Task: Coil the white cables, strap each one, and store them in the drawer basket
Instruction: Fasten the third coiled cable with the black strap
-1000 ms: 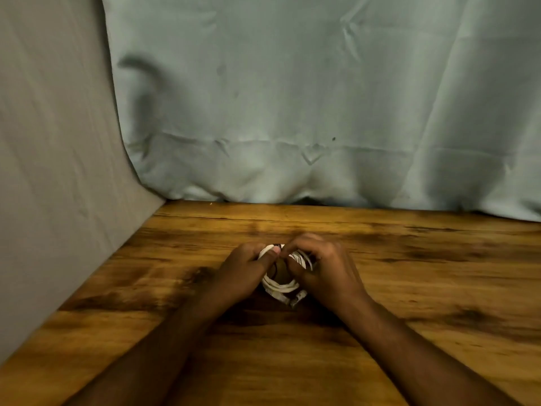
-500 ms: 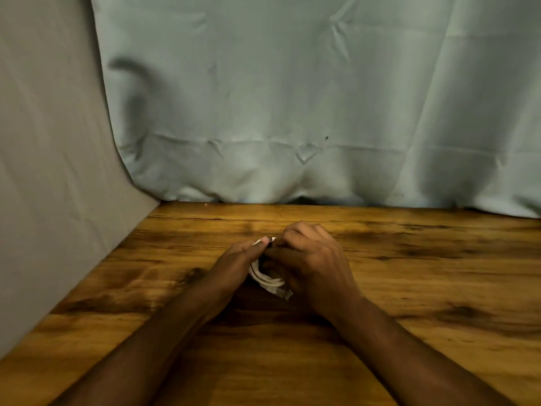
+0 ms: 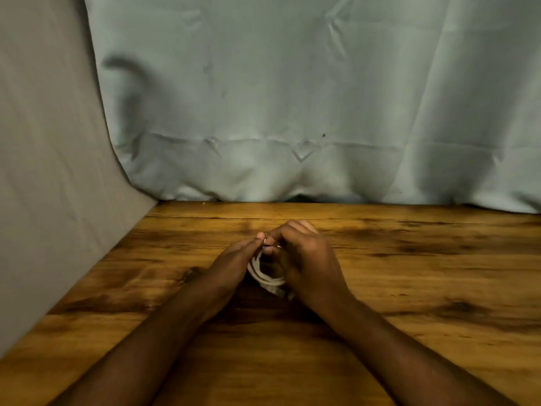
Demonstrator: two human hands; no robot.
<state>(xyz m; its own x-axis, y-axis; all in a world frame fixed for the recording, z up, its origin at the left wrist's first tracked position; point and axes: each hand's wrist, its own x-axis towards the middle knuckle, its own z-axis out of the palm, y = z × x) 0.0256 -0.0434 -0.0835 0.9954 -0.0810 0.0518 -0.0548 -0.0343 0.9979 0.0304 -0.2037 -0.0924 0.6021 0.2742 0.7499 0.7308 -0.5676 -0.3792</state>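
Observation:
A coiled white cable (image 3: 265, 278) sits between my two hands over the middle of the wooden table (image 3: 409, 273). My left hand (image 3: 234, 263) grips the coil's left side, thumb tip up at the top of the loop. My right hand (image 3: 307, 259) curls over the coil's right side and top, its fingers pinching something small and dark at the top of the loop. A connector end of the cable pokes out below my right hand. Most of the coil is hidden by my fingers. No drawer basket is in view.
A pale blue-grey cloth (image 3: 292, 98) hangs along the back edge of the table. A grey cloth (image 3: 44, 171) covers the left side. Bare wood lies to the right and in front of my hands.
My right hand has closed further over the top of the coil, hiding more of it. Both hands stay on the cable at about the same place on the table.

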